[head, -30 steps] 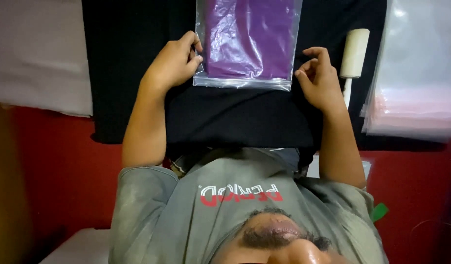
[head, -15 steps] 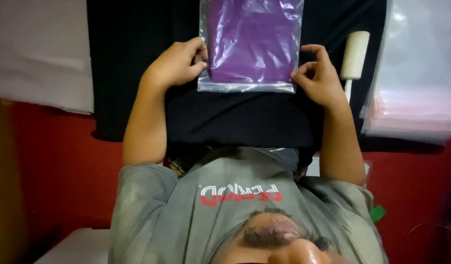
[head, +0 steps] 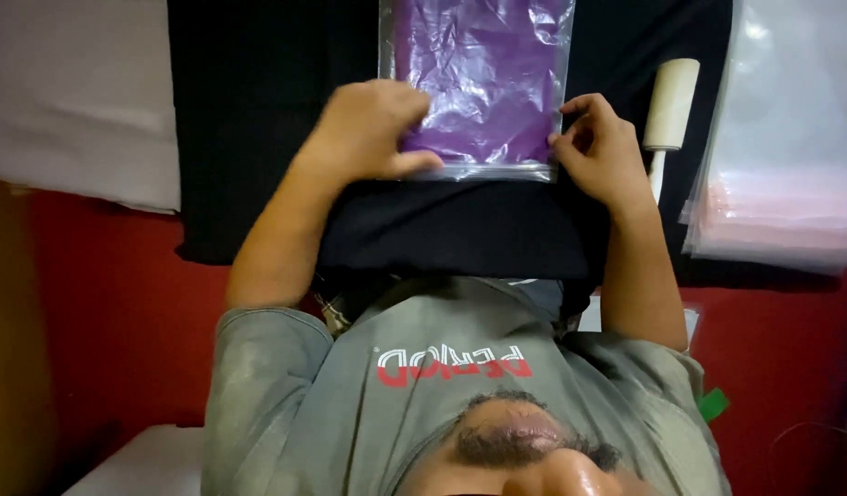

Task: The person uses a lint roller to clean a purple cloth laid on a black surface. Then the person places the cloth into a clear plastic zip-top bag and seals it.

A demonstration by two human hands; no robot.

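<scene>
Red tabletop spans the whole scene, largest thing in view. On it lies a black cloth, broad and dark, running from the far edge toward the person's chest. White sheet at far left, beside the black cloth. At right, a stack of clear plastic bags with a pinkish tint low down, its edge over the cloth.

Centre far: a clear plastic bag holding a folded purple garment, lying flat on the black cloth. The bag's near edge, the mouth by the look of it, faces the person.

Left hand lies at the bag's near left corner, fingers curled, thumb pressing along the near edge. Right hand pinches the near right corner between thumb and fingertips. Both are closed on the bag, not on anything else.

White lint roller lies just beside the right hand, apart from it, handle pointing near.

The hands seem to be working the bag's near edge; whether it carries a zip strip or an adhesive flap cannot be told. Judged advice: keep the corners taut and level, press out trapped air toward the mouth first, then run the thumb across in one pass so no wrinkle sits under the seal.
</scene>
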